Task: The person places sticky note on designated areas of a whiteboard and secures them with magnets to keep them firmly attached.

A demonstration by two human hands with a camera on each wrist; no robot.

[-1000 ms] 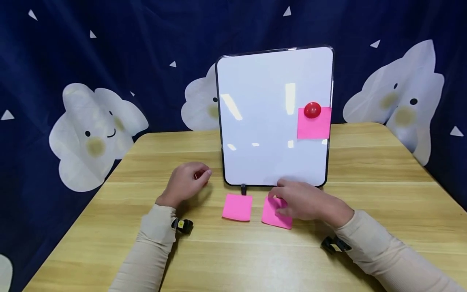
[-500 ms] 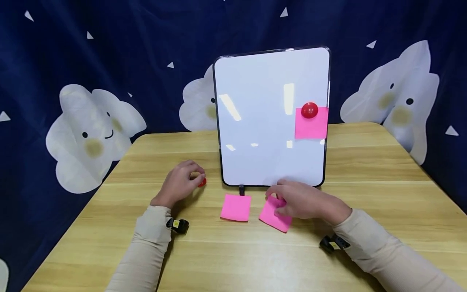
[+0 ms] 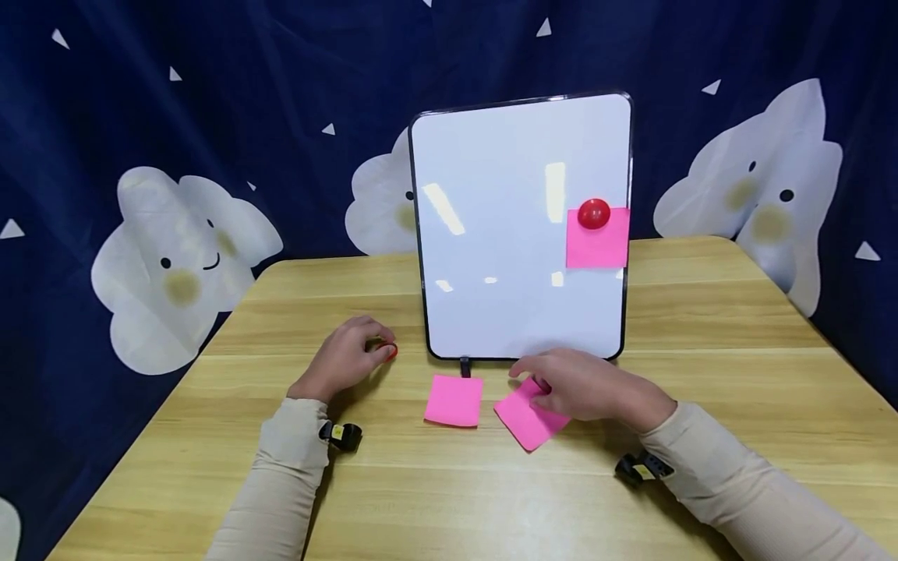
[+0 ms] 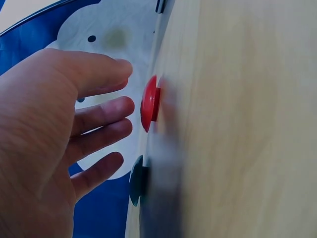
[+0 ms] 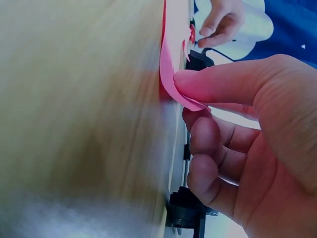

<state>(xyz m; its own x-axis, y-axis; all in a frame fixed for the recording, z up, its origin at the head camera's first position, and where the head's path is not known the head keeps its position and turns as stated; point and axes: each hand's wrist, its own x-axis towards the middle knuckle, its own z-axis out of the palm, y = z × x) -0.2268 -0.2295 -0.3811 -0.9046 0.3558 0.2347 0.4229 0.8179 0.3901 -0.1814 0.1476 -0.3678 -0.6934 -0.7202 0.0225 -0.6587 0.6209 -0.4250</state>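
Right hand pinches the right pink sticky note at lower centre of frame; its corner has lifted and it has rotated versus a second ago, so it's peeling off the table. Left hand stays relaxed, fingers just short of the red magnet, not gripping.

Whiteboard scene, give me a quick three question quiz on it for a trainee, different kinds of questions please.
1. True or false: a pink note is pinned to the whiteboard by a red magnet.
2. What does the right hand pinch? A) the right-hand pink note on the table B) a pen C) a green magnet
3. Fill in: the left hand reaches for a small ___ magnet on the table.

Key: 1 true; 2 A; 3 red.
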